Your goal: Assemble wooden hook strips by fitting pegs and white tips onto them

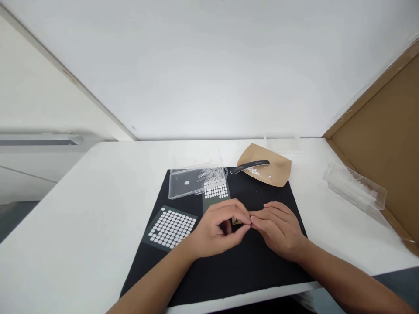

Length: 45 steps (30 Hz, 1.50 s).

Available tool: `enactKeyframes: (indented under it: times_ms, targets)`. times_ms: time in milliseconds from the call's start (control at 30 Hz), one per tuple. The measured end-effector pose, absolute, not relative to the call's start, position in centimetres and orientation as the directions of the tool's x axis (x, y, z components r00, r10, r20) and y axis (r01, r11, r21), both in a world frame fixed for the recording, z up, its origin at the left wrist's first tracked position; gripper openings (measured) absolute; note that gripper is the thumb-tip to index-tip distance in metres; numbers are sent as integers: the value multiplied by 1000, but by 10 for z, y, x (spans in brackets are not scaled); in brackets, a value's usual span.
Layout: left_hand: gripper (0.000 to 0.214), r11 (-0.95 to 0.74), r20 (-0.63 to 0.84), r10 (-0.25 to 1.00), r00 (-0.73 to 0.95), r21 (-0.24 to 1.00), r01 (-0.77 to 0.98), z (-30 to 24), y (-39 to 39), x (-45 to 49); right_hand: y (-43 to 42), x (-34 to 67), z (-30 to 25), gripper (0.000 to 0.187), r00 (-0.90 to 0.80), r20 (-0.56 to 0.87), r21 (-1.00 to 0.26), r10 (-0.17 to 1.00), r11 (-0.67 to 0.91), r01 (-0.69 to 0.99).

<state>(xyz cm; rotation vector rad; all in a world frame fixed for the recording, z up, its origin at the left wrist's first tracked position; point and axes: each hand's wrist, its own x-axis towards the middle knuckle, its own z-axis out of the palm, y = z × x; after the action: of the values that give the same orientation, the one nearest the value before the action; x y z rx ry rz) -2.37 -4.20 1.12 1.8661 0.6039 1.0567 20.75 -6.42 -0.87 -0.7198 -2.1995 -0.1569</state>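
Note:
Over the middle of the black mat (225, 274), the fingertips of my two hands meet. My left hand (218, 231) has thumb and index finger pinched together around a tiny dark reddish item (251, 224), too small to name. My right hand (278, 226) touches the same spot, its thumb and fingers pressed together. What the right fingers hold is hidden. Behind my left fingertips lies a small yellowish piece (236, 221), partly covered. A sheet of white adhesive tabs (172, 226) lies left of my left hand, and a second tab sheet (216, 190) lies just beyond it.
A clear plastic case (180, 185) holding clear slender pieces (212, 174) stands at the mat's back. A black curved nail file (249, 166) rests on brown paper (278, 168) with white bits. Another clear box (356, 187) sits at right, near a cardboard panel (386, 131).

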Motion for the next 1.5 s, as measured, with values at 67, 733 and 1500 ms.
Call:
enactKeyframes:
  times_ms: [67,733,1500]
  targets:
    - [15,-470,407,760,507,883,-5,10,-43,-22,-65,207,-10,13,-521,732,-95,438,823,559]
    - [18,-203,186,886,425,979,-4,11,-50,-13,-70,205,-6,12,-520,739,-8,428,778,629]
    - [26,356,-244,865,439,914,-193,8,-49,-12,-67,206,-6,11,-524,710,-37,471,767,640]
